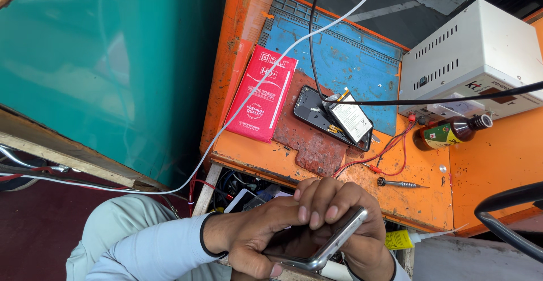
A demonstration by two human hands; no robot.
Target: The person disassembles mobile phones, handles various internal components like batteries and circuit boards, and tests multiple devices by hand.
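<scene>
Both of my hands are at the bottom of the head view, closed around a silver-edged smartphone held edge-on. My left hand, in a pale long sleeve, cups the phone from below and the left. My right hand lies over its top, fingers curled across the screen side. On the orange workbench just beyond lies a second phone, opened, with a battery resting on it.
A red flat package lies on a blue work mat. A white metal box, a brown bottle, a small screwdriver, red wires and a yellow glue tube sit on the right. White and black cables cross the bench.
</scene>
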